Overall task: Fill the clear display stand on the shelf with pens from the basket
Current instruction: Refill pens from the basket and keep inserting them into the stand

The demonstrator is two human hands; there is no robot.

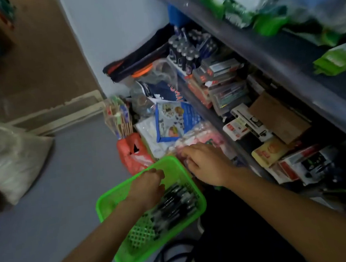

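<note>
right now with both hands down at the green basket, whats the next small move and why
Probably close the left hand on a few of the dark pens and lift them out. It is already inside the green basket, fingers curled over the pens, though the blur hides any grip. The right hand rests at the far rim.

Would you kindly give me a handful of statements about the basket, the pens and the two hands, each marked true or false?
1. The basket is green. True.
2. The pens lie inside the basket. True.
3. The left hand is up on the top shelf. False: it is down in the basket, over the pens.
4. The right hand is inside the basket. False: it is just past the basket's far corner, on a clear packet with pink contents.
5. The basket is empty. False: dark pens lie in it.
6. A red bag sits beyond the basket. True.
</note>
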